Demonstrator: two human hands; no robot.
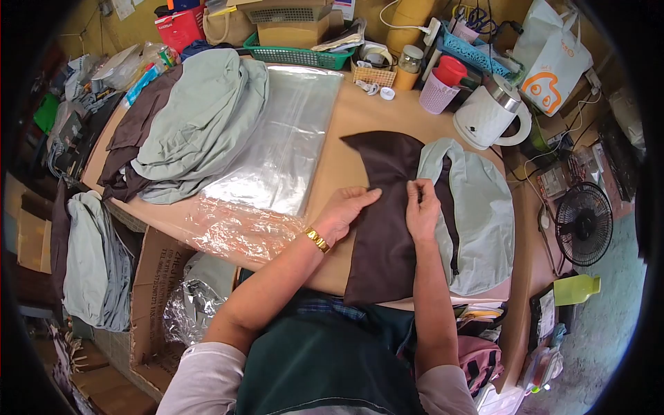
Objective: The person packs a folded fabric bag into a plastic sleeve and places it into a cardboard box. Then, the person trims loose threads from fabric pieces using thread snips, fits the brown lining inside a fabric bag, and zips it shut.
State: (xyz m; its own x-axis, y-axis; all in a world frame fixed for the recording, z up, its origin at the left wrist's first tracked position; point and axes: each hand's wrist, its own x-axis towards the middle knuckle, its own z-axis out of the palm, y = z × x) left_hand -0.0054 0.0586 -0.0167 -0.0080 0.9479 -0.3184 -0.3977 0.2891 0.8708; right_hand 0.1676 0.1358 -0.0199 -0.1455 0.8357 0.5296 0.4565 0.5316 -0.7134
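Observation:
A dark brown fabric piece [382,249] lies on the table in front of me, its upper left corner drawn out to a point. My left hand [348,209], with a gold watch on the wrist, pinches its left edge between thumb and fingers. At its right side my right hand [423,211] is closed, fingertips pinching the same cloth. Just right of that hand, a pale grey-green fabric piece [484,228] is spread out with a narrow dark strip along it. Whether the two fabrics are joined cannot be made out.
Stacked clear plastic sheets [290,145] lie left of centre, beside a heap of grey-green cloth [200,124]. A white kettle [487,114], a lilac cup [437,93] and a green basket [297,57] stand at the back. A black fan [584,223] is at right, a cardboard box [158,290] lower left.

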